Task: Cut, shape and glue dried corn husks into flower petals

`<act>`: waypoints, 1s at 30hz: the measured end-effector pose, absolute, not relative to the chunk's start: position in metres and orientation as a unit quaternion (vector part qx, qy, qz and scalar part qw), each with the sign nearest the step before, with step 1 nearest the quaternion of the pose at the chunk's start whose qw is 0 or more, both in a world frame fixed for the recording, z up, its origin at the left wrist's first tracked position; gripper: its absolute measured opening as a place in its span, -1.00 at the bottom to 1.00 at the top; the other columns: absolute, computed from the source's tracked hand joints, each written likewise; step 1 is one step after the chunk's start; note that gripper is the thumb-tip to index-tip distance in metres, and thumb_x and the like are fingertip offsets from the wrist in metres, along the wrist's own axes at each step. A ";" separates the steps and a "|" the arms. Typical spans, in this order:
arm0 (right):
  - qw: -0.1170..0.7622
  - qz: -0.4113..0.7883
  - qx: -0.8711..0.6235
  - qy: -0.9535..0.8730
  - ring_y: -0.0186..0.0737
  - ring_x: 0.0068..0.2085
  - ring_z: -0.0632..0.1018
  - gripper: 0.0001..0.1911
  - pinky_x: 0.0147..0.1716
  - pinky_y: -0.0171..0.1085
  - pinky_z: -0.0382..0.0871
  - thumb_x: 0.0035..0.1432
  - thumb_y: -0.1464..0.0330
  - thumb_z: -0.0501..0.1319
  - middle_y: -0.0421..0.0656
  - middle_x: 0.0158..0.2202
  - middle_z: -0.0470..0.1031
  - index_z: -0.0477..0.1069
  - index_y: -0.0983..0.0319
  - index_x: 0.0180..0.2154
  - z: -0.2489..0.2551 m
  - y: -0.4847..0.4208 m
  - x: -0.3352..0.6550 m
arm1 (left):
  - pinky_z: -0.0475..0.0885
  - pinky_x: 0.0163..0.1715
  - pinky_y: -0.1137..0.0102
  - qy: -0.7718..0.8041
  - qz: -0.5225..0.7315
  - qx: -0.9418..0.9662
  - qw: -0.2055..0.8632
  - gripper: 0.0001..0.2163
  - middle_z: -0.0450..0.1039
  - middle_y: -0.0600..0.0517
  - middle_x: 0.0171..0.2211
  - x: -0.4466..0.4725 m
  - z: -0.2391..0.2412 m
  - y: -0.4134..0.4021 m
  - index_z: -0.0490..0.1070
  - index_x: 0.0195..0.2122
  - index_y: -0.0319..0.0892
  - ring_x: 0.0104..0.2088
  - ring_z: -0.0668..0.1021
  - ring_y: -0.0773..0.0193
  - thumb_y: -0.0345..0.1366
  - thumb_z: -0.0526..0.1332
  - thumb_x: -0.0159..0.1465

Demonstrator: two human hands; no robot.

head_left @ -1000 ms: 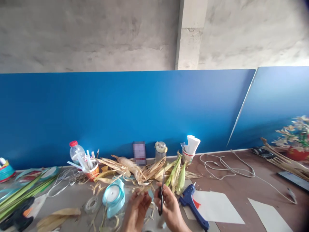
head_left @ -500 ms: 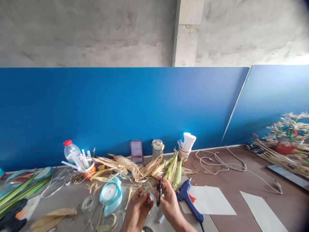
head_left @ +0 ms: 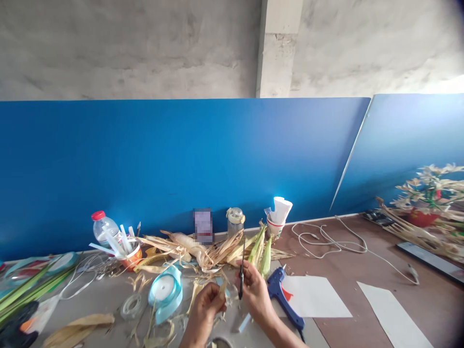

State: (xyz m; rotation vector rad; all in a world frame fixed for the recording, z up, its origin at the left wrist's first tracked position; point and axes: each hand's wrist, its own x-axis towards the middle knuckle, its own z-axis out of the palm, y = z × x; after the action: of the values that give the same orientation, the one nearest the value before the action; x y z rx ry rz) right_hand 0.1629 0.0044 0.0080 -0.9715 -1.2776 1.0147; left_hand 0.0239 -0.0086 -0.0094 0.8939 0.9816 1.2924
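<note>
My right hand [head_left: 255, 293] grips black scissors [head_left: 241, 273], blades pointing up, at the bottom centre of the head view. My left hand [head_left: 206, 305] is closed in a pinch on a small pale strip of corn husk [head_left: 222, 289], just left of the scissors. Both hands hover over the grey table [head_left: 108, 299], in front of a heap of dry husks and green corn cobs [head_left: 221, 251]. A roll of light blue ribbon [head_left: 166, 292] lies to the left of my left hand.
A blue glue gun [head_left: 284, 302] and white paper sheets [head_left: 315, 299] lie right of my hands. A white cable [head_left: 333, 241], a cup of paper rolls [head_left: 277, 217], a jar [head_left: 235, 221], a bottle [head_left: 103, 227], a cup of glue sticks [head_left: 128, 251] and a husk flower arrangement [head_left: 431, 198] stand along the blue panel.
The camera tilted and drifted slightly. My hands have drawn a little apart; the scissors now stand upright and clear of the husk piece that my left hand still pinches.
</note>
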 end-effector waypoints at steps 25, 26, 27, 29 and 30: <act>0.368 0.309 -0.488 -0.728 -0.38 -0.54 0.29 -0.88 -0.52 -0.42 0.10 -0.06 0.44 0.09 -0.25 -0.54 0.36 0.34 0.24 -0.38 0.008 -0.022 0.140 | 0.23 -0.57 0.50 0.384 0.606 0.269 0.642 -0.76 0.31 0.13 -0.68 0.025 -0.002 -0.012 0.35 -0.58 -0.23 -0.62 0.35 0.42 -0.22 0.38 -0.08; 0.369 0.309 -0.489 -0.728 -0.38 -0.54 0.28 -0.87 -0.53 -0.43 0.10 -0.07 0.46 0.08 -0.26 -0.55 0.35 0.34 0.24 -0.39 0.006 -0.022 0.140 | 0.23 -0.57 0.50 0.384 0.607 0.272 0.641 -0.76 0.31 0.13 -0.68 0.025 -0.003 -0.011 0.36 -0.58 -0.24 -0.62 0.35 0.42 -0.22 0.38 -0.08; 0.369 0.309 -0.490 -0.727 -0.38 -0.54 0.28 -0.85 -0.53 -0.43 0.10 -0.08 0.47 0.08 -0.26 -0.55 0.35 0.34 0.24 -0.38 0.005 -0.022 0.139 | 0.23 -0.56 0.50 0.383 0.607 0.275 0.640 -0.76 0.30 0.13 -0.68 0.025 -0.003 -0.011 0.36 -0.58 -0.24 -0.61 0.35 0.42 -0.22 0.38 -0.08; 0.372 0.312 -0.488 -0.725 -0.38 -0.54 0.29 -0.79 -0.53 -0.43 0.11 -0.09 0.50 0.06 -0.25 -0.53 0.38 0.35 0.24 -0.34 0.004 -0.022 0.139 | 0.22 -0.56 0.50 0.379 0.610 0.278 0.638 -0.77 0.30 0.14 -0.67 0.026 -0.005 -0.011 0.36 -0.58 -0.24 -0.61 0.35 0.42 -0.22 0.37 -0.07; 0.373 0.315 -0.486 -0.724 -0.38 -0.53 0.30 -0.77 -0.53 -0.43 0.12 -0.10 0.51 0.05 -0.24 -0.52 0.39 0.36 0.25 -0.32 0.003 -0.021 0.139 | 0.22 -0.56 0.50 0.377 0.612 0.279 0.637 -0.78 0.30 0.14 -0.67 0.026 -0.006 -0.011 0.37 -0.58 -0.23 -0.60 0.34 0.42 -0.23 0.37 -0.07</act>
State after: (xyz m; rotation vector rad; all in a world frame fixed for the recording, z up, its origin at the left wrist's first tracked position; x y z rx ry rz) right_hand 0.1388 -0.0212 0.0033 -1.2461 -1.8552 0.8071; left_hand 0.0256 -0.0105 -0.0059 0.6362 0.8617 1.3967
